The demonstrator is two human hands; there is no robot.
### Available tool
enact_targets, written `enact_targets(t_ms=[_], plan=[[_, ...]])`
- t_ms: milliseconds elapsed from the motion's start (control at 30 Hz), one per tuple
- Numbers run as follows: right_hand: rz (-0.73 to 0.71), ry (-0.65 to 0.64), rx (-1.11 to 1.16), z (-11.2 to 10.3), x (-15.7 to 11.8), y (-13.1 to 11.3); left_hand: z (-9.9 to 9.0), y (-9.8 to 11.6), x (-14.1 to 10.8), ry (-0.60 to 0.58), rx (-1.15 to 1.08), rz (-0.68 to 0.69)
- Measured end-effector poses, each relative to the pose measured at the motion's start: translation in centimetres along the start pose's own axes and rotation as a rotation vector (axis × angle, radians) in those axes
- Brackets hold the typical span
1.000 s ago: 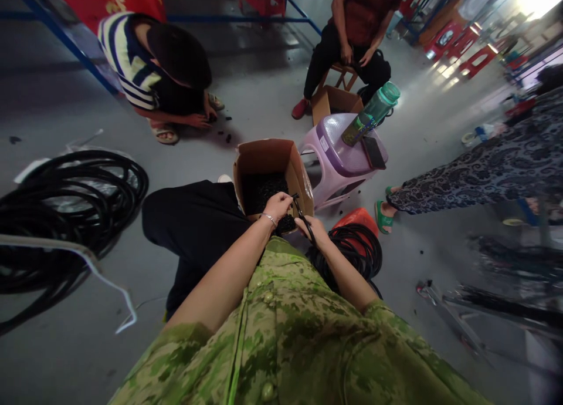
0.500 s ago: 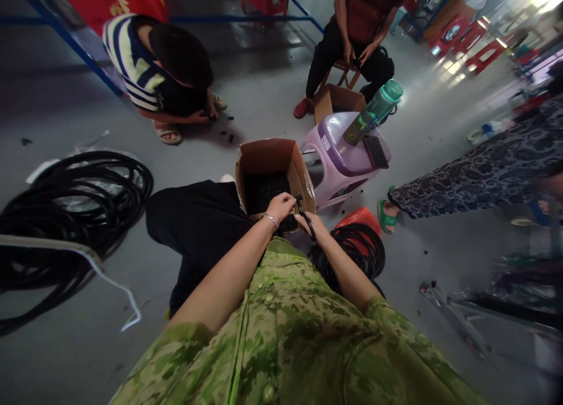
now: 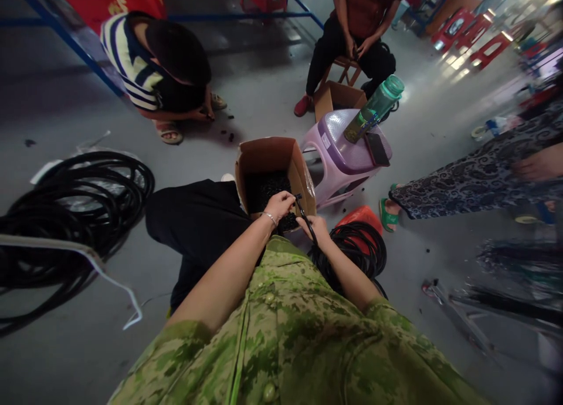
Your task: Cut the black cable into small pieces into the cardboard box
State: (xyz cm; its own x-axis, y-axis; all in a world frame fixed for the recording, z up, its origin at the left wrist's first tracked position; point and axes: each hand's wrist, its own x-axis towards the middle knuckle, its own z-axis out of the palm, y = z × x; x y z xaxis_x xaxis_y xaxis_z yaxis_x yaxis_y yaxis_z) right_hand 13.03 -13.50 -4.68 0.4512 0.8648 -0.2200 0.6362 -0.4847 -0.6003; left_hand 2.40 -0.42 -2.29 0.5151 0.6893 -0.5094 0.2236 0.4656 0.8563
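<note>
My left hand (image 3: 280,205) is closed in a pinch over the near part of a cardboard box (image 3: 268,152). What its fingertips hold is too small to make out. My right hand (image 3: 317,230) is closed around a long, slightly curved black piece (image 3: 301,208), whose upper end reaches the left fingertips. Whether this is a tool or tubing I cannot tell. Many small black pieces (image 3: 275,185) lie inside the box. Beside my right forearm, a coil of black tubing (image 3: 372,249) rests against something red (image 3: 363,223).
A lilac stool (image 3: 323,173) bears a green bottle (image 3: 373,108) and a dark flat object (image 3: 377,149). Large black coils (image 3: 118,170) lie at left. One person (image 3: 149,70) crouches ahead; another (image 3: 360,17) sits by a second box (image 3: 323,104). A patterned trouser leg (image 3: 466,173) is at right.
The curved black piece in my right hand looks straighter than before, and both hands have shifted only slightly. At the right, a person's hand has come further into view.
</note>
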Motion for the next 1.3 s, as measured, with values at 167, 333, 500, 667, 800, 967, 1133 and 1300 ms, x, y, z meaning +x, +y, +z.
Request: enact_targets(t_ms=[167,333,500,667,800,967,1133,1300], plan=[[0.031,0.023,0.014,0.5,-0.1,0.1,0.2,-0.2,0.1,0.01,-0.023,-0.019],[0.097,0.065,0.058,1.1,0.4,0.5,0.3,-0.5,0.2,0.034,-0.063,-0.067],[0.1,0.076,0.056,1.2,0.5,0.7,0.2,-0.6,0.3,0.078,-0.067,-0.066],[0.094,0.077,0.043,0.9,0.3,0.1,0.2,-0.6,0.4,0.079,-0.023,-0.03],[0.1,0.083,0.003,0.5,0.3,-0.3,0.2,-0.6,0.3,0.082,-0.022,-0.007],[0.115,0.053,0.047,-0.2,0.4,-0.3,0.1,-0.5,0.2,0.056,-0.002,0.028],[0.13,-0.044,0.167,-1.2,1.0,-0.4,0.1,-0.6,0.2,0.005,0.073,0.115],[0.065,-0.059,0.138,-1.4,1.6,-0.4,0.1,-0.7,0.0,0.008,0.095,0.137]])
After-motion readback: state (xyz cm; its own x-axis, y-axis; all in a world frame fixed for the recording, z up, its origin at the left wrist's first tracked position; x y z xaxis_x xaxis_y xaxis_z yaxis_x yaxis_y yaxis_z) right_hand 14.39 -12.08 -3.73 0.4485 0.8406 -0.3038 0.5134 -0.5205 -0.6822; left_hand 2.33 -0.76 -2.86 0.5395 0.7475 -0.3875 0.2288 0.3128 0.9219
